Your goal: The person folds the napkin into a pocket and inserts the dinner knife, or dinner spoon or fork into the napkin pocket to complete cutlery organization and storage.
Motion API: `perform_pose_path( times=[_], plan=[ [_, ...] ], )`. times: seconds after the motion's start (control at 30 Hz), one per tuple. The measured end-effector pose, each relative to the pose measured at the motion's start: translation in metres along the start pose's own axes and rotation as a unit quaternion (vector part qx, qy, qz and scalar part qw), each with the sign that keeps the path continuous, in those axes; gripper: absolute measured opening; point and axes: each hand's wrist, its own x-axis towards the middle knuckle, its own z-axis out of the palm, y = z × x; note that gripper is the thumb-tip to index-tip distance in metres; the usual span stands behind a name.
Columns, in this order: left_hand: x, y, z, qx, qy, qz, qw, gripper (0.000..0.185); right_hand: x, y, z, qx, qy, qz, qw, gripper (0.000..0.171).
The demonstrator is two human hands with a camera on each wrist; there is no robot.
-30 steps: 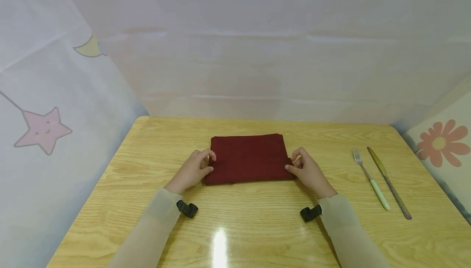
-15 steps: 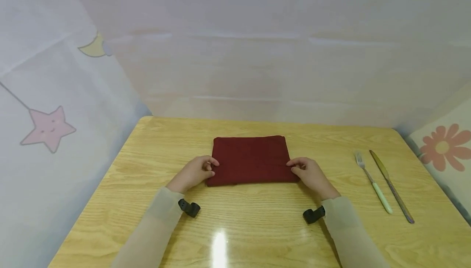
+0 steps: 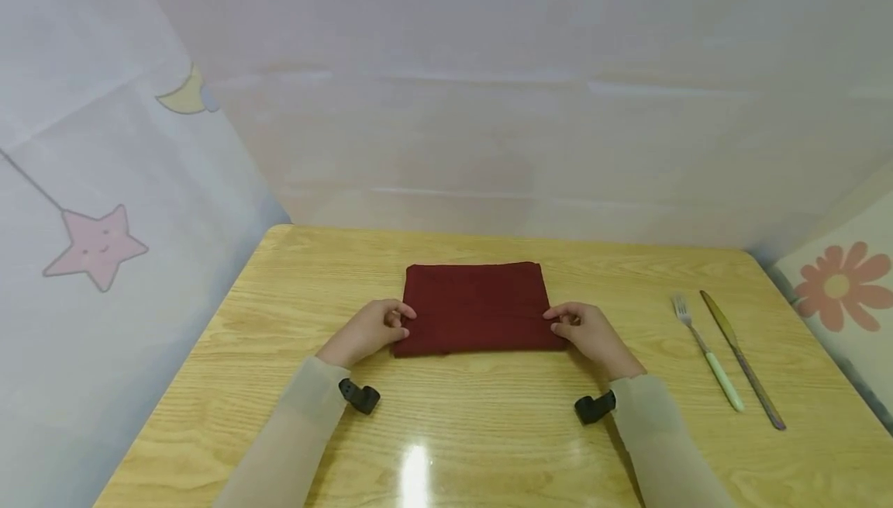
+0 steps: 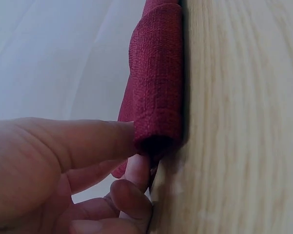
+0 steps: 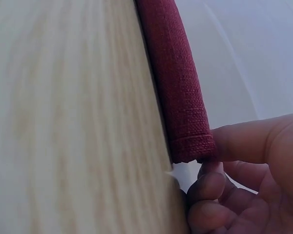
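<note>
A dark red cloth (image 3: pixel 477 308), folded into a flat rectangle, lies on the wooden table. At its left end, the left hand (image 3: pixel 366 331) holds the near corner, thumb and index finger on the fabric and the other fingers bent. The right hand (image 3: pixel 589 337) holds the opposite near corner in the same way. Up close in the left wrist view, the left thumb (image 4: pixel 95 141) touches the rounded folded edge of the cloth (image 4: pixel 158 73). From the right wrist, the right thumb (image 5: pixel 246 141) meets the cloth's end, with curled fingers beside it. The cloth's underside is hidden.
To the right on the table (image 3: pixel 474 423) lie a fork (image 3: pixel 711 357) with a pale green handle and a table knife (image 3: pixel 743 361), side by side at a slant. A pale printed backdrop (image 3: pixel 446 105) stands behind the table and along both sides.
The right end's protruding layer has come level with the rest, leaving the cloth smoother. Both index fingers have moved onto its top. Over the last half second the hands have hardly moved.
</note>
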Motion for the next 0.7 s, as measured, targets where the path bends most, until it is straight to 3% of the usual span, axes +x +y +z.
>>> perform_pose_path(
  times=[0.2,0.47,0.7],
  plan=[
    [-0.001,-0.002,-0.001,0.004,0.008,0.003,1.0000,0.023,0.005,-0.002,-0.004,0.006,-0.012,0.009,1.000,0.020],
    [0.006,0.001,0.000,0.004,0.067,0.006,0.9977,0.013,0.012,-0.012,-0.009,0.017,0.014,0.014,1.000,0.033],
    [0.023,0.005,0.006,0.033,0.120,-0.029,0.9918,0.051,0.026,-0.022,-0.011,-0.013,0.012,0.057,0.998,0.043]
  ],
)
